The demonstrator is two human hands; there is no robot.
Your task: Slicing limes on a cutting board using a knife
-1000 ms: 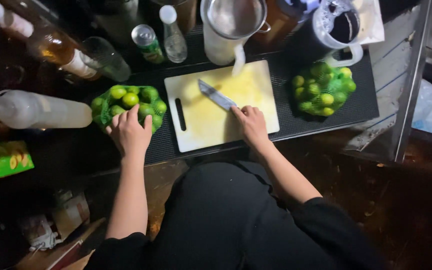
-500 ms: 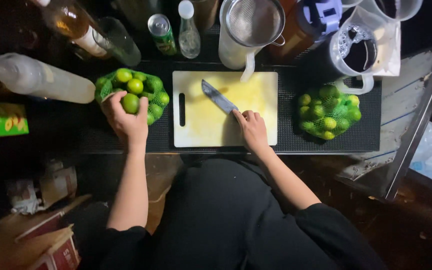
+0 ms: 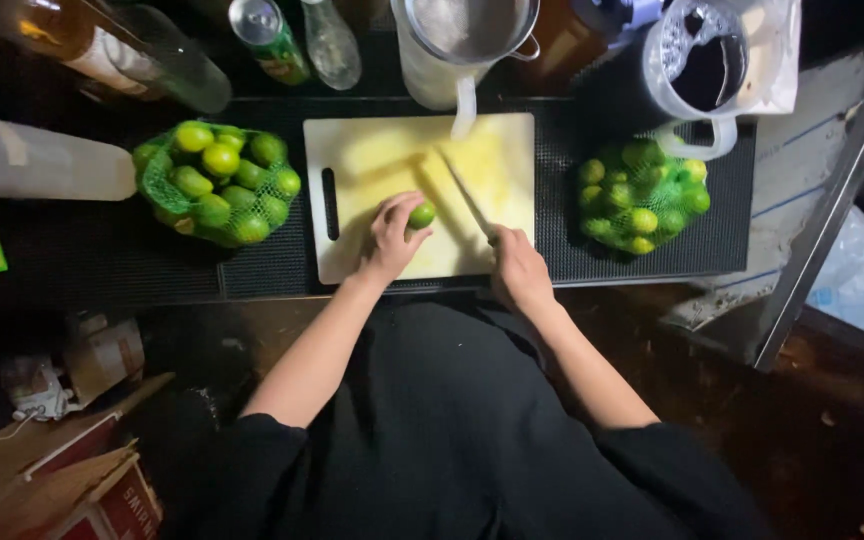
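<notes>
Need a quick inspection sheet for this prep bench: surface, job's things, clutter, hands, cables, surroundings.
Surface: dark ribbed mat on the counter, with a pale cutting board lying on it.
Job's things: one lime on the board; knife with its blade over the board.
Clutter: net bag of limes left of the board, second net bag on the right; bottles, a can, a pitcher with strainer and a lidded jug along the far edge.
Hands: left hand grips the lime; right hand grips the knife handle.
Cables: nothing seen.
Surroundings: cardboard boxes on the floor at lower left; dim light.
</notes>
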